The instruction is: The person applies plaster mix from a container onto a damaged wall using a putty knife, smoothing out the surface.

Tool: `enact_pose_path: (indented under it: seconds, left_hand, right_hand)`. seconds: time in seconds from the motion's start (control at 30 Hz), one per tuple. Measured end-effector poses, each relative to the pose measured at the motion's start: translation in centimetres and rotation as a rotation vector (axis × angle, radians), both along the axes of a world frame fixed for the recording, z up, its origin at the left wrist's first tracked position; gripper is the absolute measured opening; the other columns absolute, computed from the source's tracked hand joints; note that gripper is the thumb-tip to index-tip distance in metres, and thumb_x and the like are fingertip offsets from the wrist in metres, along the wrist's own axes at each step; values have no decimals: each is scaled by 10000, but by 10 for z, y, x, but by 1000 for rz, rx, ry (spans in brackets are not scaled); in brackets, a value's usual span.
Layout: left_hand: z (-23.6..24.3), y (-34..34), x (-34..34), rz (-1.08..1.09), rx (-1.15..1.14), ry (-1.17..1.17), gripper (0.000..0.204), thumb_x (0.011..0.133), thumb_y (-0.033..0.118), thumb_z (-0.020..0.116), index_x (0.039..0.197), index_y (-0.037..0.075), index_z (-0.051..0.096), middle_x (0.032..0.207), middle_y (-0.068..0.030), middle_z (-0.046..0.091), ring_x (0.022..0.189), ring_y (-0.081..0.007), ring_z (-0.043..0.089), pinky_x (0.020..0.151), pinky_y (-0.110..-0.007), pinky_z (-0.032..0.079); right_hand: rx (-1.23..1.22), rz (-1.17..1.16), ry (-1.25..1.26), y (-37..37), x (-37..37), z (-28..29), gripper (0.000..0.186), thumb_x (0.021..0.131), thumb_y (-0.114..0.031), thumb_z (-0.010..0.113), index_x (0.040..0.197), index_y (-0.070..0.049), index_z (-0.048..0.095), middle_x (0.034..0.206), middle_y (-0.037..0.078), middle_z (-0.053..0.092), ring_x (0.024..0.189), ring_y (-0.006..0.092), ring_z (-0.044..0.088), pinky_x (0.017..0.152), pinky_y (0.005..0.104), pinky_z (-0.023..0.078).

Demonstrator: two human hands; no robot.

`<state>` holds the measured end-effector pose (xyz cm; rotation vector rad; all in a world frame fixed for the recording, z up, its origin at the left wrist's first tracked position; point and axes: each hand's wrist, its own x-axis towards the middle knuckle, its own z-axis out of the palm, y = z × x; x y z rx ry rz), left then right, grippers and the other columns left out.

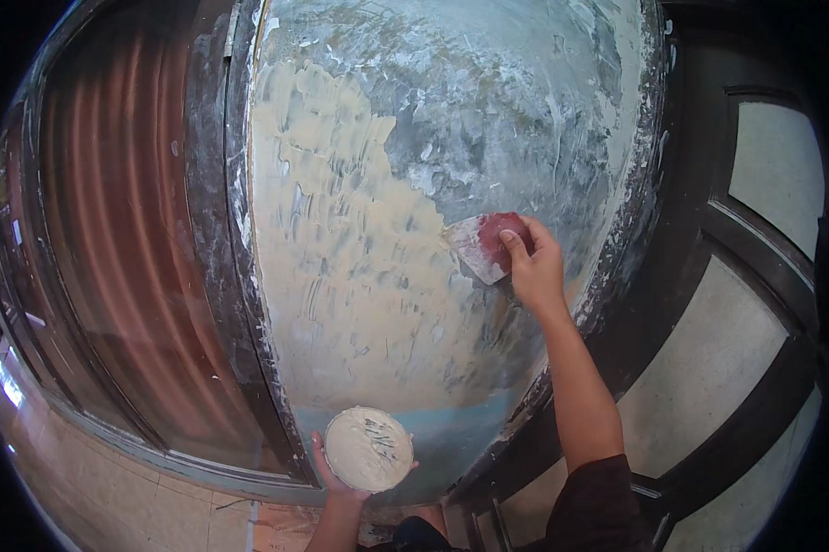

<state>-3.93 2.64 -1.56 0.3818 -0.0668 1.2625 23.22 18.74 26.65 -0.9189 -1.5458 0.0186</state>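
Note:
My right hand pinches a red putty scraper, whose wide blade is smeared with pale filler and lies against the wall. Its edge meets the right border of a cream filler coat that covers the left and lower wall. To the right and above, the wall panel is grey-blue with patchy white streaks. Low in front of me, my left hand cups a round bowl of filler from below, fingers round its rim. The cream paste inside has a rough, scooped surface.
A dark window frame borders the wall on the left, with a reddish-brown curtain behind its glass. On the right stands a dark panelled door with pale inserts. Tiled floor shows at lower left.

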Motion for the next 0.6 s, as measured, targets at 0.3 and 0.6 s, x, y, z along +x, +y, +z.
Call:
enact_pose_path:
  seconds: [0.3,0.6]
  left_hand:
    - [-9,0,-1,-9,-6,-58,1053,826,917,438,1577,178,406,1558,-260,430,1372,-627,407,986,-889,332]
    - [-7,-1,2,3,-1,-9,1013,837,903,420,1563,196,409,1543,-219,450,1359,-584,448,997,-871,355]
  right_hand:
    - [19,6,-4,-2,-3,-14,264,977,-161,722,1183,3,704,1018,138,682,982,235,648,902,347,512]
    - [7,125,101,-3,1,-17,274,972,-163,732,1179,12,693,1058,142,691,926,220,669,875,340,526]
